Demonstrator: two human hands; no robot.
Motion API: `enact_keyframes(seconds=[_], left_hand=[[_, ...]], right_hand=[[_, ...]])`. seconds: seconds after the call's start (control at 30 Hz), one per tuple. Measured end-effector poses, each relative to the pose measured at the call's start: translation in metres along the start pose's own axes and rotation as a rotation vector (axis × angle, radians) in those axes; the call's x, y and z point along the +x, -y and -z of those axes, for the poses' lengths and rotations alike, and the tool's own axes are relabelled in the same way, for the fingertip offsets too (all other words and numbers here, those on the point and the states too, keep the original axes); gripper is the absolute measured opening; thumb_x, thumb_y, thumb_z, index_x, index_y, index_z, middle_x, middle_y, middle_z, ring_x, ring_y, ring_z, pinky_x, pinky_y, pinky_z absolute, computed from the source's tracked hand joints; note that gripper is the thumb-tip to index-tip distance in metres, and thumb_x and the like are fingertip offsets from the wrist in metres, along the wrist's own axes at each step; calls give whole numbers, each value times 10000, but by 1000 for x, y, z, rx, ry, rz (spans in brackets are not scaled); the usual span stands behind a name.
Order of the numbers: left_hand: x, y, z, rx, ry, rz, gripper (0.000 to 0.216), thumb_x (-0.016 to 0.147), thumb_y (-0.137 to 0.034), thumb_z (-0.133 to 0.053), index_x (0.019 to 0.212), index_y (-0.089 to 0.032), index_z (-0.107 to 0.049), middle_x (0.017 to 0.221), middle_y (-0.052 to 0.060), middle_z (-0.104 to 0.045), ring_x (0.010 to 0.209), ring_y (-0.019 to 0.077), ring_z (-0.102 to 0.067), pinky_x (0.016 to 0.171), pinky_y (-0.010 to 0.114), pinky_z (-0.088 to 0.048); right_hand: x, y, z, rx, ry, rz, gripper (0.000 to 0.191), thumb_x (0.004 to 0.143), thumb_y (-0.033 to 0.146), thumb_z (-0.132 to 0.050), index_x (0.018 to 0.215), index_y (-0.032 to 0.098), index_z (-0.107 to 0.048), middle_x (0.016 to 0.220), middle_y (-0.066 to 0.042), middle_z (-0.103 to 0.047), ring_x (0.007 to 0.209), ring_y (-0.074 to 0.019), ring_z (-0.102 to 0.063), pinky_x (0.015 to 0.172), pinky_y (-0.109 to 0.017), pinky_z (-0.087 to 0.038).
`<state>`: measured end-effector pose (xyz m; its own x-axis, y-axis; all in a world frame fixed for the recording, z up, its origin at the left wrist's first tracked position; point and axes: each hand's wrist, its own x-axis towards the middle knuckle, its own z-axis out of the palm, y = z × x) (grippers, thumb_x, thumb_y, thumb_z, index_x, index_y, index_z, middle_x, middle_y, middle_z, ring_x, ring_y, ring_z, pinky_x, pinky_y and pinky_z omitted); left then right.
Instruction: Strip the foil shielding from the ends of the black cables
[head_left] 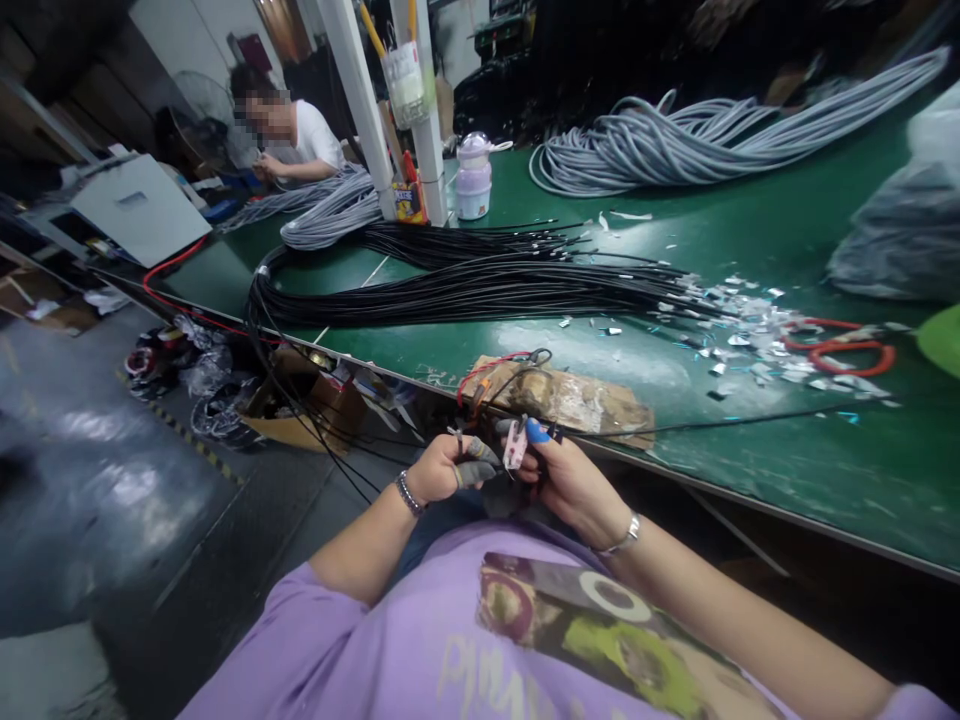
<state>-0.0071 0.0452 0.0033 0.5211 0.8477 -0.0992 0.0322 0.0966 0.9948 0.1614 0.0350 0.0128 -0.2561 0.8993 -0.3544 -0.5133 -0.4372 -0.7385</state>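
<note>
My left hand (450, 467) is closed in front of my chest, with grey finger covers on some fingers, pinching the end of a thin black cable (720, 420). My right hand (566, 480) is closed too, with a blue cover on one fingertip, and grips a small pale tool or tag (515, 445) at the same cable end. The cable runs from my hands to the right over the green table (750, 470). The two hands touch each other just below the table's front edge.
A thick bundle of black cables (465, 290) lies across the table. Grey cable coils (705, 140) lie behind it. Foil scraps (742, 330), a red wire loop (847, 350), a cardboard piece (570, 398) and a bottle (474, 178) are there. Another person (289, 130) sits far left. Boxes (300, 400) stand on the floor.
</note>
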Motion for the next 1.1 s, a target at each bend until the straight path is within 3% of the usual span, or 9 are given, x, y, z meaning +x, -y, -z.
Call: enact_keyframes(seconds=[0.33, 0.53, 0.73, 0.97, 1.1], left_hand=[[1, -1, -4, 59, 24, 8, 531, 619, -623, -706, 627, -113, -557, 491, -31, -489, 446, 47, -414, 466, 188, -348], [1, 2, -1, 57, 25, 35, 505, 640, -594, -710, 644, -108, -571, 492, -27, -496, 436, 48, -416, 456, 186, -343], [-8, -4, -1, 45, 80, 33, 521, 629, -610, -708, 658, -103, -590, 500, -22, -499, 432, 53, -424, 455, 190, -363], [-27, -1, -7, 161, 51, 82, 499, 696, -604, -654, 698, -109, -587, 515, -14, -515, 420, 56, -428, 438, 183, -366], [-32, -3, -13, 349, 0, -69, 425, 767, -532, -619, 685, -116, -591, 593, 15, -561, 548, 88, -496, 545, 198, -413]], right_hand=[[-2, -2, 0, -18, 6, 6, 533, 592, 616, -748, 522, 190, -435, 445, 73, -347, 427, -60, -263, 412, -231, -178], [1, -7, 5, 9, 25, -9, 506, 589, 647, -726, 616, 190, -510, 478, 64, -385, 443, -67, -243, 405, -219, -162], [-3, -9, 15, -35, 52, -66, 535, 578, 708, -679, 634, 213, -485, 480, 69, -356, 435, -75, -214, 404, -218, -144], [-20, -11, 33, -211, 202, -87, 550, 714, 714, -568, 680, 167, -608, 435, 75, -303, 427, -81, -213, 418, -237, -181], [-28, -7, 35, -359, 233, -43, 546, 708, 710, -581, 709, 166, -618, 454, 64, -357, 436, -87, -265, 419, -241, -198]])
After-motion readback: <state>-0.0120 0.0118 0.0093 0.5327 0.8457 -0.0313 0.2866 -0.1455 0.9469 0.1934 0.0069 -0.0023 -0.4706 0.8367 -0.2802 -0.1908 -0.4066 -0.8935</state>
